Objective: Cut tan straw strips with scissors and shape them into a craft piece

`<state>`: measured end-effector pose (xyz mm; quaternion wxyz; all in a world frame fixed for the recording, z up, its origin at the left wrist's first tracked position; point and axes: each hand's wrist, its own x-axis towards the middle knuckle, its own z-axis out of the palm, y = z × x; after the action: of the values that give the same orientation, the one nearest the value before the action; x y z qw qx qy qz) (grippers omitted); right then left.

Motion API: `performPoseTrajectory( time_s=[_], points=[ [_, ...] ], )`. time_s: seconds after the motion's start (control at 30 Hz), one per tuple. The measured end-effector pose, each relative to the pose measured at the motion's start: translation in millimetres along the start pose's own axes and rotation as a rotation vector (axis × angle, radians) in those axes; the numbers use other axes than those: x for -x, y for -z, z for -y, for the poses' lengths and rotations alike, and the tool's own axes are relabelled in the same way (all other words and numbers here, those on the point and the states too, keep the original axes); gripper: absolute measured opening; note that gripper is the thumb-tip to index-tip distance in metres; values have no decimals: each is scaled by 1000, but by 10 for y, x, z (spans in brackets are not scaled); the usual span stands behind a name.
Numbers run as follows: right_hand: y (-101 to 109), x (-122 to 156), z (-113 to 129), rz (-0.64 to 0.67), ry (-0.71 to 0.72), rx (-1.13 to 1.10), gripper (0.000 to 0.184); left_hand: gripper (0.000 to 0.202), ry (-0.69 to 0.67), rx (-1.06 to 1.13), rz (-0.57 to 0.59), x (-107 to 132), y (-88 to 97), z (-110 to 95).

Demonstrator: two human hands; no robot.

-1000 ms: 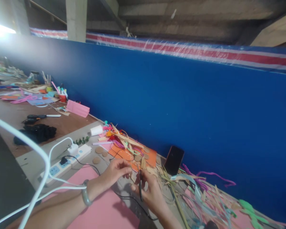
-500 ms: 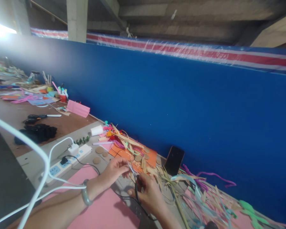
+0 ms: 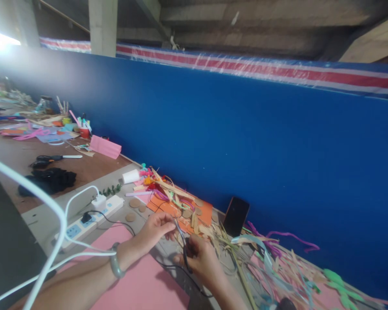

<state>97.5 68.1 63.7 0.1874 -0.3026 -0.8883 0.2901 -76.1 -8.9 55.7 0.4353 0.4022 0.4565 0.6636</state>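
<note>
My right hand [image 3: 203, 256] is closed round the black handle of a pair of scissors [image 3: 185, 252]. Their narrow blades point up and left toward my left hand [image 3: 159, 229]. My left hand's thumb and fingers are pinched together at the blade tips; whatever lies between them is too small to make out. Under my left forearm, which wears a pale green bangle, lies a pink sheet [image 3: 145, 284]. Just beyond both hands is an orange sheet [image 3: 161, 208] strewn with dry strips and small brown discs.
A white power strip [image 3: 111, 206] with plugs and cables sits left of my hands. White cables cross the left foreground. A phone [image 3: 236, 216] leans on the blue partition [image 3: 245, 142]. Dry strips and pipe cleaners [image 3: 292, 234] lie at right; a black cloth [image 3: 50, 181] lies at left.
The scissors' handles look slightly shifted in my right hand, while my left hand keeps its pinch. The rest of the scene looks the same apart from a tiny camera shift.
</note>
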Motion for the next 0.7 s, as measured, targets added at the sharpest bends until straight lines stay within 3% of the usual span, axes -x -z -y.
performPoseTrajectory(
  time_s=[0.7],
  points=[
    [65,-14,0,-18,-20,78,34,19,-6,13,11,31,-15,-18]
  ],
)
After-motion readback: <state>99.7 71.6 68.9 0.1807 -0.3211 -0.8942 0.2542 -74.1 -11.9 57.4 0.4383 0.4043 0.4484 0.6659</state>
